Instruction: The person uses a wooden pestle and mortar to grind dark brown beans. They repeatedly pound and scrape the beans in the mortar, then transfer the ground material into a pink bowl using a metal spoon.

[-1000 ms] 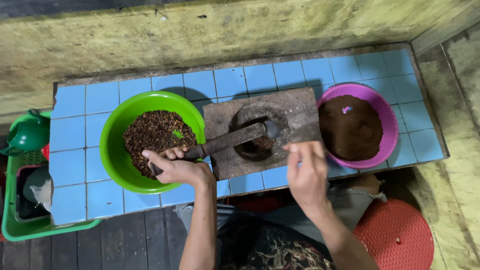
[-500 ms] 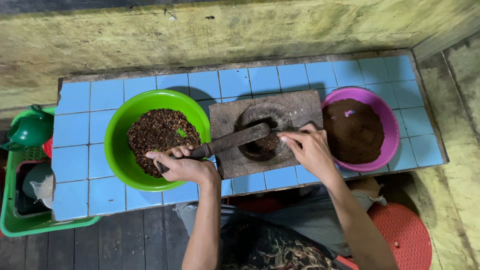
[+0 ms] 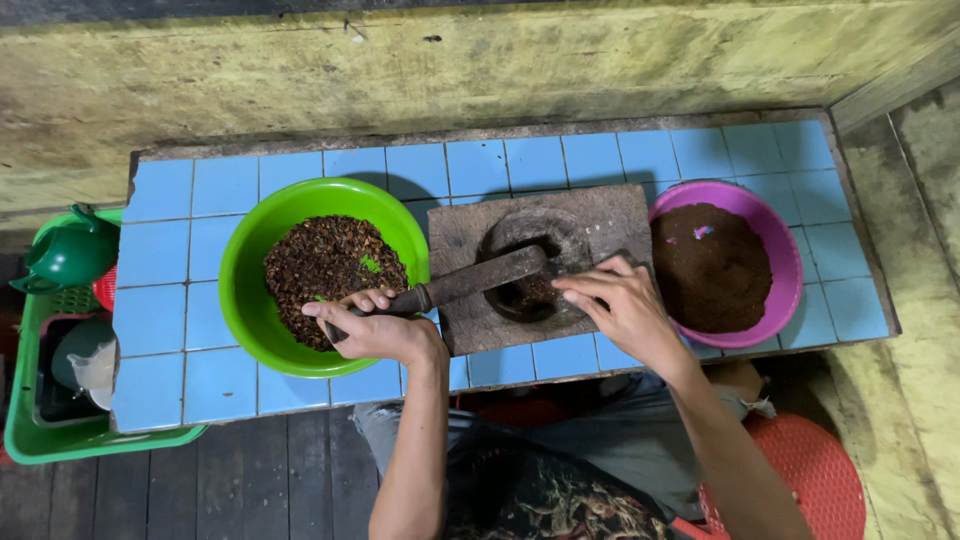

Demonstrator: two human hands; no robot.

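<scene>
Left hand, clenched round the handle end of a dark pestle, knuckles over the 4 o'clock rim of a green bowl of coarse brown bits; pestle slants up toward 2 o'clock, head resting in the hollow of a square stone mortar at centre of the blue-tiled counter. Right hand, fingers loosely curled, grasping nothing visible, fingertips at the hollow's 4 o'clock edge. Purple bowl of fine dark powder at the mortar's 3 o'clock, just beside it. Green crate at the counter's 8 o'clock
</scene>
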